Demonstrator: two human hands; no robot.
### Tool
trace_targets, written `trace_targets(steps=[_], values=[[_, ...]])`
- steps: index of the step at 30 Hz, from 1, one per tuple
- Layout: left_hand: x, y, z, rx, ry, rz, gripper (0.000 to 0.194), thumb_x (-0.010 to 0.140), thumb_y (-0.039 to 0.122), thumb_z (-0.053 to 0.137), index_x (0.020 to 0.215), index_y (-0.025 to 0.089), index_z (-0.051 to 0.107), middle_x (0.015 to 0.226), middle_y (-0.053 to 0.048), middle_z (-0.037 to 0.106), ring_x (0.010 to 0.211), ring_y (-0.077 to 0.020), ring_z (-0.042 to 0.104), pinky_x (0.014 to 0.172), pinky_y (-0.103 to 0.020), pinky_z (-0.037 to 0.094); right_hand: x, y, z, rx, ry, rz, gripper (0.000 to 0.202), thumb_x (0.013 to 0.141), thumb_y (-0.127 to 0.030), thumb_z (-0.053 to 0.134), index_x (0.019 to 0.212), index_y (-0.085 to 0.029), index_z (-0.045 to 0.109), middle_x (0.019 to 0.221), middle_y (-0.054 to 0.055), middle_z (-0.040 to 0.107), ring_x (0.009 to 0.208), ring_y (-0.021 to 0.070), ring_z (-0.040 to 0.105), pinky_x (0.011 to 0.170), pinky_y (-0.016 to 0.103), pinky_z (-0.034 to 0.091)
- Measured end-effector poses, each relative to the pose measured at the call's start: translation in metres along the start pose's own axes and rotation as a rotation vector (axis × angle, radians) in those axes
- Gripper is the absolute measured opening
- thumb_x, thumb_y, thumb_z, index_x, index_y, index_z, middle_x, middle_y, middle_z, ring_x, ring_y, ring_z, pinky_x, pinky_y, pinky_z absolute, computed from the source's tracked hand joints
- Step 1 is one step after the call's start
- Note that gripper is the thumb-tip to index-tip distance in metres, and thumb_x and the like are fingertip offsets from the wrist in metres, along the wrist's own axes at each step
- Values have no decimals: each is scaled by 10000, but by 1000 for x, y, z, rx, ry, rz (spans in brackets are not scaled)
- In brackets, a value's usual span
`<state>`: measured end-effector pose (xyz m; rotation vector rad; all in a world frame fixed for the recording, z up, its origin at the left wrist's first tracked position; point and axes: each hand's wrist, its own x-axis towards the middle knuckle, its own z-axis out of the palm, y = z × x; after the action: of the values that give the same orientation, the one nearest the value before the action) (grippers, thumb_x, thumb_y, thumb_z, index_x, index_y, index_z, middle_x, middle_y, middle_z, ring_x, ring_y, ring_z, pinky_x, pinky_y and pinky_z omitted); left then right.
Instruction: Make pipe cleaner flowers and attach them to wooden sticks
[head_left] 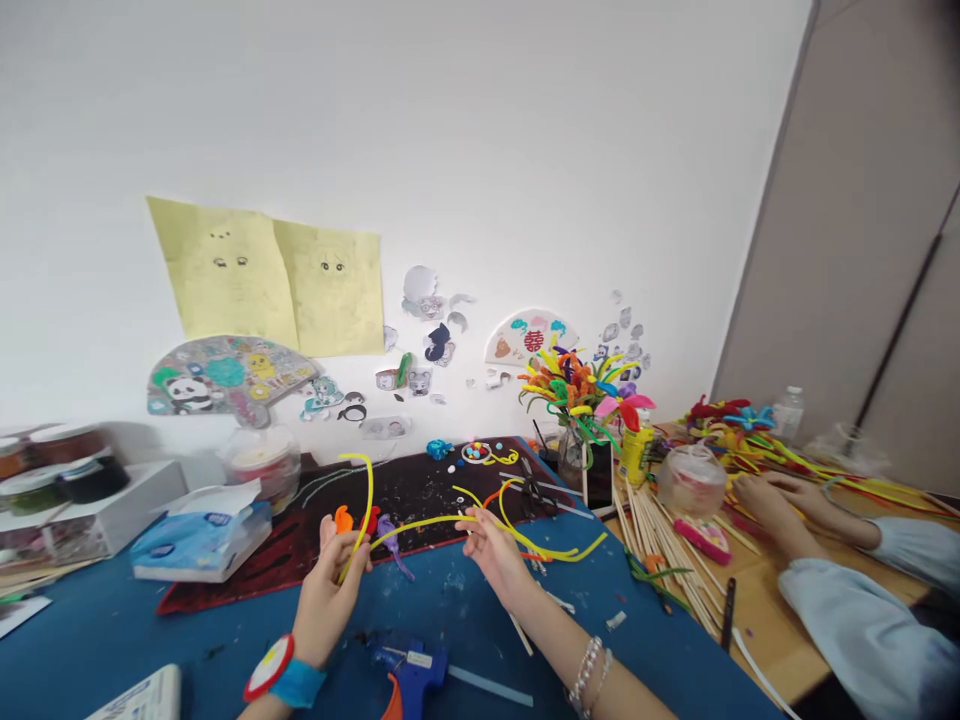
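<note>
From where I stand, the left hand [330,580] hides the lower end of the bent yellow stem [369,490], and I can't make out how it meets the long yellow stem [420,523] behind those curled fingers. The blue glue gun [411,665] is cut off at the near edge, and whatever the other person's hands [780,505] are working on, over at the right, is too muddled to tell. The stems look soft and fuzzy, like pipe cleaners: one stands up and hooks over at its top, the other runs in a shallow arch above the blue table cover [300,640]. Near its middle lies a crinkled purple piece [390,540]. The left fingers are closed around the stems, which come out above and beside the thumb; the right hand [499,560] pinches the long one between thumb and fingertips, and yellow lengths [555,552] spread out beyond it, to the right.
</note>
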<state>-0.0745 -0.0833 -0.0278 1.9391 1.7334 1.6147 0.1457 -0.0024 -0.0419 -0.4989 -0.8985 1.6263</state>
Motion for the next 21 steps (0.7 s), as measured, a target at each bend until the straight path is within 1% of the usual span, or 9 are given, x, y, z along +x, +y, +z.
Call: trace_targets(steps=[2, 5, 7, 9, 10, 12, 15, 17, 21], values=[[-6, 7, -4, -53, -41, -7, 210, 855, 374, 412, 960, 199, 460, 713, -26, 609, 663, -157, 609, 669, -264, 495, -2, 1, 2, -2, -32, 25, 375, 699, -438, 648, 927, -152, 564, 785, 66, 654, 513, 101, 505, 562, 259, 398], [-20, 15, -6, 47, -145, 56, 160, 871, 325, 396, 969, 221, 466, 790, -25, 625, 674, -148, 616, 612, -227, 484, -6, 8, 6, -51, -106, 95, 418, 717, -517, 598, 888, -136, 575, 694, 53, 640, 465, 97, 482, 518, 250, 384], [-29, 18, -4, 147, -235, 176, 141, 881, 277, 377, 986, 241, 465, 778, -5, 629, 640, -136, 617, 571, -210, 469, -10, 12, 8, -80, -145, 132, 458, 731, -565, 553, 866, -128, 583, 601, 24, 601, 438, 92, 463, 491, 236, 368], [-37, 20, -1, 231, -295, 338, 156, 881, 232, 368, 1007, 255, 458, 743, 9, 625, 587, -132, 609, 534, -210, 455, -12, 15, 10, -89, -173, 160, 480, 742, -589, 522, 854, -126, 588, 541, 0, 557, 422, 88, 449, 477, 228, 357], [-40, 20, 1, 267, -300, 420, 173, 877, 214, 368, 1022, 257, 453, 741, 8, 627, 579, -135, 608, 528, -215, 453, -13, 15, 11, -91, -181, 174, 485, 744, -594, 514, 847, -126, 589, 526, -6, 543, 417, 87, 445, 474, 227, 354], [-44, 19, 4, 325, -266, 570, 211, 870, 193, 368, 1059, 252, 441, 765, -7, 637, 600, -146, 618, 534, -225, 458, -14, 14, 13, -105, -178, 194, 486, 739, -597, 516, 822, -124, 591, 506, -13, 523, 415, 85, 440, 469, 224, 351], [-46, 16, 7, 364, -228, 729, 247, 864, 175, 361, 1093, 228, 436, 786, -32, 650, 634, -156, 629, 542, -231, 467, -16, 9, 16, -185, -162, 169, 469, 728, -582, 534, 766, -119, 596, 484, -15, 504, 426, 82, 436, 467, 213, 341], [-47, 14, 9, 376, -231, 772, 253, 864, 168, 352, 1096, 212, 442, 804, -46, 652, 646, -158, 629, 552, -236, 474, -18, 6, 19, -279, -166, 110, 445, 729, -560, 544, 728, -118, 593, 466, -17, 494, 419, 77, 423, 452, 205, 320], [-46, 16, 8, 377, -275, 750, 250, 864, 162, 343, 1087, 200, 449, 778, -45, 641, 608, -147, 609, 529, -234, 465, -21, 6, 22, -409, -196, 26, 450, 762, -565, 488, 699, -129, 578, 438, -25, 476, 387, 82, 411, 423, 208, 295]])
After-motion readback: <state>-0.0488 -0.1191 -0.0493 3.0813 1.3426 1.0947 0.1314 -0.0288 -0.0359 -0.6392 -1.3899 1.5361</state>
